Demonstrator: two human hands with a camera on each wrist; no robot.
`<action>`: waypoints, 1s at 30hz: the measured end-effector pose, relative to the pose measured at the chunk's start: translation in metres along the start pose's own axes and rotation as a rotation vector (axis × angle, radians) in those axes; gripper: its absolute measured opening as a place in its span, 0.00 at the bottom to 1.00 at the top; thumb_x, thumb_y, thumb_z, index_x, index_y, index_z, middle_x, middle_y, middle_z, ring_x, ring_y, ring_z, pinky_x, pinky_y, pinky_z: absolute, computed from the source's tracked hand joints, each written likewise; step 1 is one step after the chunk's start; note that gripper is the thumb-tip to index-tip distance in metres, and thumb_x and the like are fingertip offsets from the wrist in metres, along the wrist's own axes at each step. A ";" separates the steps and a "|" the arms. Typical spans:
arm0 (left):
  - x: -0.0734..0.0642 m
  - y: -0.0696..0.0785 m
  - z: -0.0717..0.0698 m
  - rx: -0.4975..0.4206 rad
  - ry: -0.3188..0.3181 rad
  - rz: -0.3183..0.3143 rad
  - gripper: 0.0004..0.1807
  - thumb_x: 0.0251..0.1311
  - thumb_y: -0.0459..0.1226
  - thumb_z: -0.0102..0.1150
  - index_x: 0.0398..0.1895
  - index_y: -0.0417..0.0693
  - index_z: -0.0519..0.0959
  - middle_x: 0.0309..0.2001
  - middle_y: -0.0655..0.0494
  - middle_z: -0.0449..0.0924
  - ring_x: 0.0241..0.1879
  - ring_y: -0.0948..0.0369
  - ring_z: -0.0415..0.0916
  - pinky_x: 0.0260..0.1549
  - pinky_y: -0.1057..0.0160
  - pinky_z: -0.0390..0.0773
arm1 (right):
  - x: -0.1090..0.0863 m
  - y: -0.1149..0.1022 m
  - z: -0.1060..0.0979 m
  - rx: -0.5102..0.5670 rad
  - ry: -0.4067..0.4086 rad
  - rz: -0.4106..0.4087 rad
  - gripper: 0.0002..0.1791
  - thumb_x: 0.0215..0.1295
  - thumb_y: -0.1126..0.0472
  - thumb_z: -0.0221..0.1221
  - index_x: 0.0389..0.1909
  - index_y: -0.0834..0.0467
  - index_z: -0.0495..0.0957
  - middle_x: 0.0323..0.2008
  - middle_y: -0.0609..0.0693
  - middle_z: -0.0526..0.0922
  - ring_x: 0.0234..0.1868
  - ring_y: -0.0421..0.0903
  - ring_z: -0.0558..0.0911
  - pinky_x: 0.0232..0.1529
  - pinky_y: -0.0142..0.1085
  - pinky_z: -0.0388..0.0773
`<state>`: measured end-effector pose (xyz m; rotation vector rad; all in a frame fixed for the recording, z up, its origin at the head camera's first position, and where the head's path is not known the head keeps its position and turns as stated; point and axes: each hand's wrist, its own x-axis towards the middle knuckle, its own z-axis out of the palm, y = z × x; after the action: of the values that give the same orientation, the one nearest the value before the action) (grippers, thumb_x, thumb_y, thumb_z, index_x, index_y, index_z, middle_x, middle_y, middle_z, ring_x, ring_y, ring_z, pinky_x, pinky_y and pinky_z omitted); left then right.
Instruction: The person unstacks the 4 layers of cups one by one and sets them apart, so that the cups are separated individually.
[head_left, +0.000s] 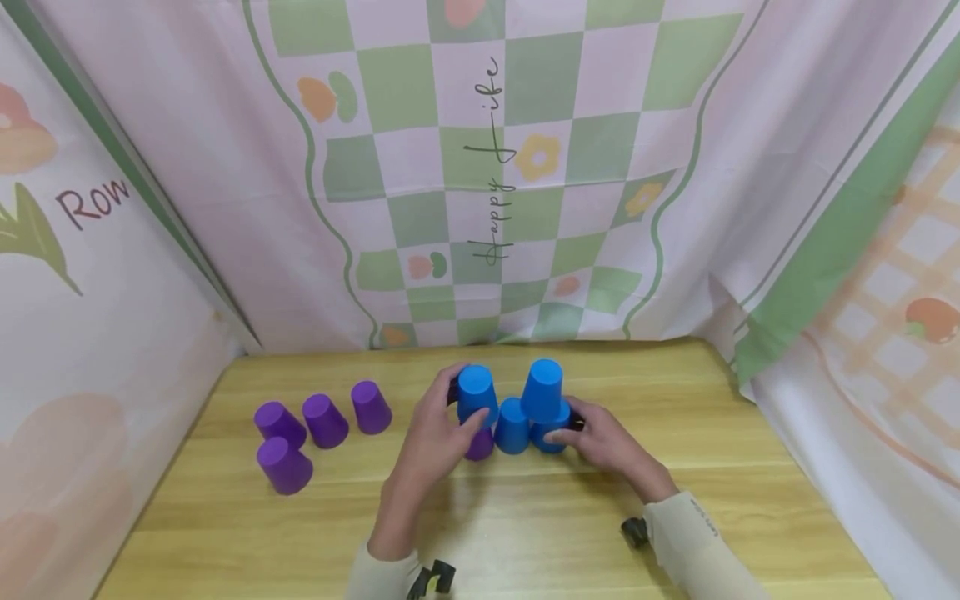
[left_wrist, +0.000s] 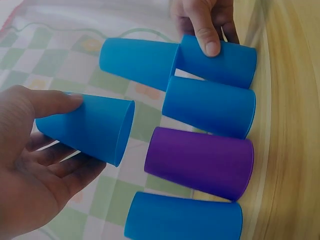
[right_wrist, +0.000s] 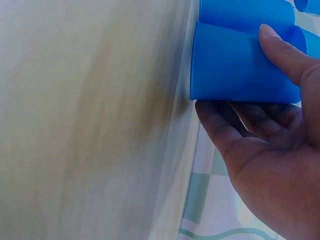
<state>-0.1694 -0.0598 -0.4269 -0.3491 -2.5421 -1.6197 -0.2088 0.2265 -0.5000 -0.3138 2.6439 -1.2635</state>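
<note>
At table centre: left hand (head_left: 438, 429) grips raised blue cup (head_left: 476, 393), right hand (head_left: 600, 442) grips base cup (head_left: 551, 433); a nudge could topple the stack.

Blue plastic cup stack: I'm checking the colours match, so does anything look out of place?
Yes. One purple plastic cup stands in the bottom row among blue plastic cups, the only off-colour one.

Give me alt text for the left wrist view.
The left hand grips an upturned blue cup above a row of cups on the wooden table, beside a purple cup. The right hand touches the far blue cup.
</note>
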 end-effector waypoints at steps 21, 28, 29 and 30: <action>-0.006 -0.008 -0.019 -0.012 0.057 0.023 0.38 0.68 0.35 0.70 0.78 0.52 0.65 0.71 0.47 0.75 0.68 0.45 0.76 0.66 0.39 0.78 | 0.001 0.000 0.000 0.016 0.000 0.007 0.25 0.71 0.47 0.68 0.63 0.53 0.78 0.59 0.53 0.84 0.60 0.54 0.81 0.67 0.62 0.77; -0.010 -0.010 -0.029 0.007 0.099 0.052 0.37 0.65 0.32 0.71 0.77 0.50 0.68 0.69 0.47 0.77 0.67 0.44 0.78 0.66 0.39 0.78 | 0.001 0.000 0.000 0.020 -0.004 -0.003 0.25 0.71 0.47 0.68 0.63 0.52 0.78 0.60 0.53 0.84 0.60 0.55 0.81 0.67 0.62 0.77; -0.010 -0.010 -0.031 0.009 0.106 0.053 0.37 0.65 0.32 0.71 0.76 0.50 0.68 0.68 0.47 0.78 0.66 0.45 0.78 0.66 0.39 0.78 | 0.001 0.000 0.000 0.020 -0.004 -0.002 0.25 0.71 0.47 0.68 0.64 0.52 0.78 0.60 0.53 0.84 0.60 0.55 0.81 0.67 0.62 0.77; -0.011 -0.010 -0.033 0.012 0.113 0.053 0.37 0.65 0.32 0.72 0.76 0.49 0.68 0.68 0.47 0.78 0.66 0.45 0.78 0.66 0.40 0.78 | 0.001 0.000 0.000 0.020 -0.003 0.000 0.25 0.71 0.48 0.68 0.63 0.52 0.78 0.60 0.53 0.84 0.60 0.55 0.81 0.67 0.62 0.77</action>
<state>-0.1625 -0.0951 -0.4245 -0.3120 -2.4383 -1.5584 -0.2102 0.2261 -0.5006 -0.3123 2.6268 -1.2879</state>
